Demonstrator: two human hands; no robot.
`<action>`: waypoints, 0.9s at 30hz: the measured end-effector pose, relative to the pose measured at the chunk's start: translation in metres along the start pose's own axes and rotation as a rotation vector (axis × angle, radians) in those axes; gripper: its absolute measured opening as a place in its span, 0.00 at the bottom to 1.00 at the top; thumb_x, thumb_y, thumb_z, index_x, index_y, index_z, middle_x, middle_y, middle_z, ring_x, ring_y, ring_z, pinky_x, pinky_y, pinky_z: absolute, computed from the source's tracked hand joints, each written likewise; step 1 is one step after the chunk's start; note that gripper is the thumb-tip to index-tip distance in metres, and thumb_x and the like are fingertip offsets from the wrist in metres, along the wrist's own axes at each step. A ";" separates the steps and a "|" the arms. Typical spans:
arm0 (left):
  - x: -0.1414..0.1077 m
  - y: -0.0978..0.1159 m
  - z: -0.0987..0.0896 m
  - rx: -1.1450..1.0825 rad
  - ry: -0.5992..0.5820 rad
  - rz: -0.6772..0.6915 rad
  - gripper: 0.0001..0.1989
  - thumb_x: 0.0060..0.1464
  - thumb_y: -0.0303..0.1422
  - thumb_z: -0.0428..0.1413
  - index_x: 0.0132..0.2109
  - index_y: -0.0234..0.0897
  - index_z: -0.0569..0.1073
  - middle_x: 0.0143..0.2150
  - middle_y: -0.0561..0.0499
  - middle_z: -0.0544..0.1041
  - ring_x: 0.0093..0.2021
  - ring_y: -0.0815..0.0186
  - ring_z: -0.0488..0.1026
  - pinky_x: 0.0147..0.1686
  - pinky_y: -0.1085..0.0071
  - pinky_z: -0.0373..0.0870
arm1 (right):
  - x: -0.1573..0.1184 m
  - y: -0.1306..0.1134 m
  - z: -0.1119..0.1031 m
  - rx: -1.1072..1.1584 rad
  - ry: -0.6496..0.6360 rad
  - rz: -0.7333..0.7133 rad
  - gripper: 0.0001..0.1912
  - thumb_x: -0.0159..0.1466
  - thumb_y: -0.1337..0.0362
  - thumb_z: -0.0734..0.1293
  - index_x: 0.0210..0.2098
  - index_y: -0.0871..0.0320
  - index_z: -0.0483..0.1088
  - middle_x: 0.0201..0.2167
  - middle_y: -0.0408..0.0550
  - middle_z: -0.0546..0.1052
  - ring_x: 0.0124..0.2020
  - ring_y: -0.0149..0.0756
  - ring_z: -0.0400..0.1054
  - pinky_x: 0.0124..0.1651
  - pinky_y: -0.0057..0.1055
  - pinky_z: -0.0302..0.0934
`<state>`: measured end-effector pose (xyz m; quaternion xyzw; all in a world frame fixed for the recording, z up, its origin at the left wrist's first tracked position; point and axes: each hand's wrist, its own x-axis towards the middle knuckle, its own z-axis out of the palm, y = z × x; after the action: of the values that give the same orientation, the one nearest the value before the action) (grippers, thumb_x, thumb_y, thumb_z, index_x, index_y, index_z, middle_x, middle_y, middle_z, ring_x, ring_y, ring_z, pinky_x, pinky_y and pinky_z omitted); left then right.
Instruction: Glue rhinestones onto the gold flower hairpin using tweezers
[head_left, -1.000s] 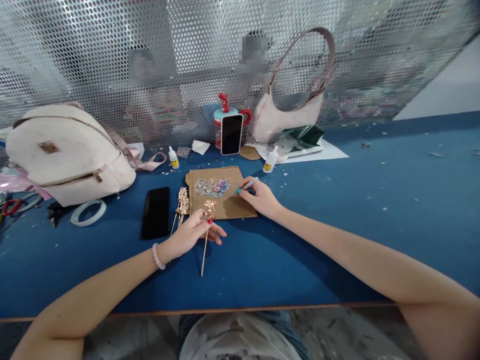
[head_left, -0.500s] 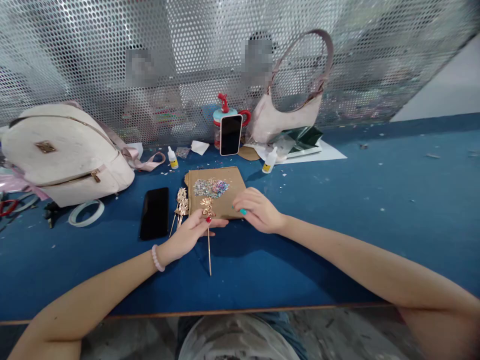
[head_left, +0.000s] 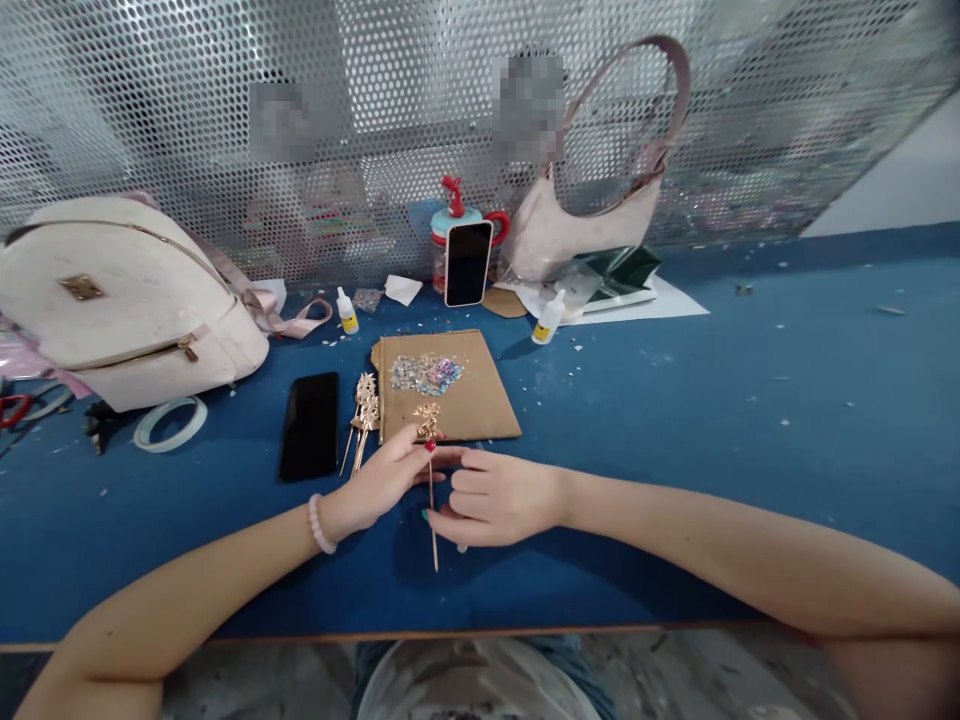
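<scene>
L hand [head_left: 382, 482] pinches gold hairpin [head_left: 427, 426] nr its top. R hand [head_left: 499, 500] curled by its lower half, can't tell if gripping. Cardboard [head_left: 484, 405] w/ glittery bits [head_left: 427, 375] on far side.

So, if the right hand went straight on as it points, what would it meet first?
Probably the gold hairpin in the left hand, or that hand's fingers; depth is unclear, so the right hand may be touching either.
</scene>
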<state>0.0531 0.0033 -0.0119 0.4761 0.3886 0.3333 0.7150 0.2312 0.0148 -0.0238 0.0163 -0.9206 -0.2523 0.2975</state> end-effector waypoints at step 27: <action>-0.101 0.073 0.017 0.877 -0.146 0.591 0.26 0.54 0.23 0.54 0.54 0.60 0.64 0.48 0.58 0.75 0.48 0.61 0.70 0.54 0.61 0.61 | -0.010 0.003 0.004 0.241 -0.239 0.190 0.09 0.66 0.70 0.56 0.36 0.62 0.68 0.23 0.44 0.68 0.24 0.30 0.58 0.26 0.32 0.41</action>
<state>0.0123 -0.0660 0.0847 0.8412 0.2900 0.2928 0.3499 0.2375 0.0209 -0.0304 -0.0655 -0.9703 -0.1113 0.2045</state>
